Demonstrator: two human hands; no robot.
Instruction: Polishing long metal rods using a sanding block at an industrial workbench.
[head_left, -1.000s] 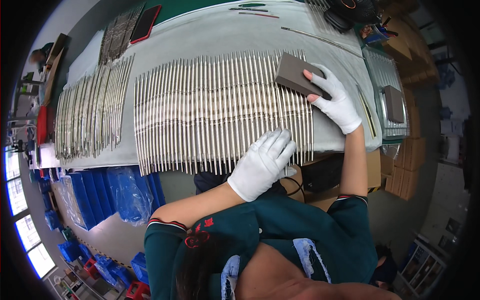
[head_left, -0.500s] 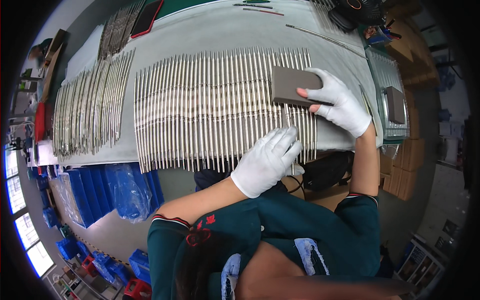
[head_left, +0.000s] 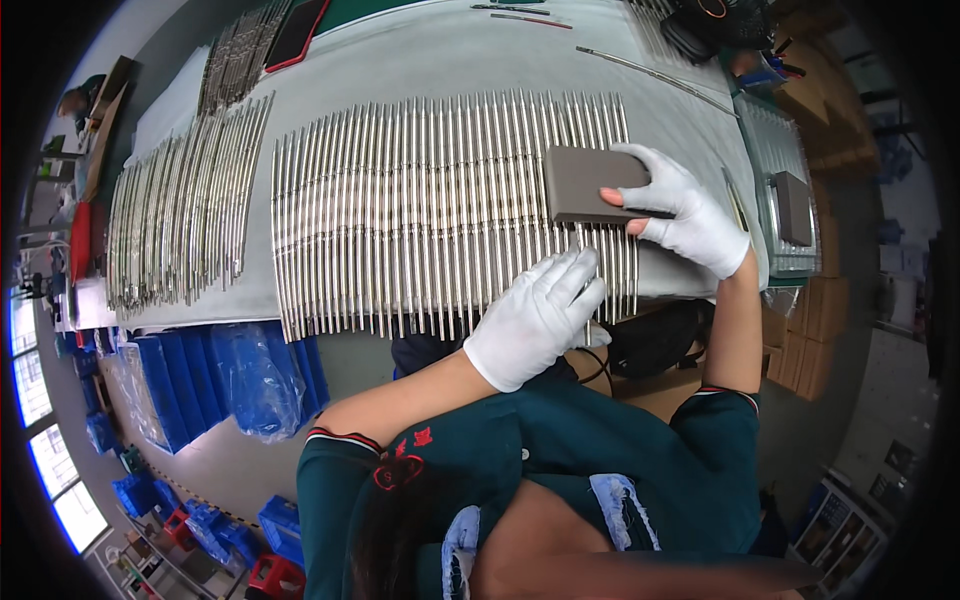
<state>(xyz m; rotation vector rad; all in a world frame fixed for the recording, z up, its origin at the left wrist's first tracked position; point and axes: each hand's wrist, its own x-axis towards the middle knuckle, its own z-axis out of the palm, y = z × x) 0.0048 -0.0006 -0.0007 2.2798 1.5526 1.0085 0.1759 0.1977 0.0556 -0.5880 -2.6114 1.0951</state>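
Note:
Slim silvery metal rods (head_left: 400, 215) lie side by side in a wide row on the pale-covered table. Over the right end of this row, my right hand (head_left: 695, 215), in a white glove with bare thumb and fingertip showing, grips a flat grey-brown block (head_left: 582, 186). The block rests on or just above the rods and hides their middles. My left hand (head_left: 535, 320), also gloved in white, is closed around the near part of one rod (head_left: 588, 335), whose end sticks out past the fingers at the table's front edge.
Another bunch of rods (head_left: 190, 210) lies on the left, with a darker bundle (head_left: 240, 60) behind it. A red-edged phone (head_left: 297, 35) sits at the back. On the right, a second block (head_left: 793, 208) rests on a clear plastic tray (head_left: 775, 130). Blue bins (head_left: 180, 385) stand below.
The block in my right hand has shifted slightly toward me along the rods. My left hand keeps its hold on the rod, nearly still.

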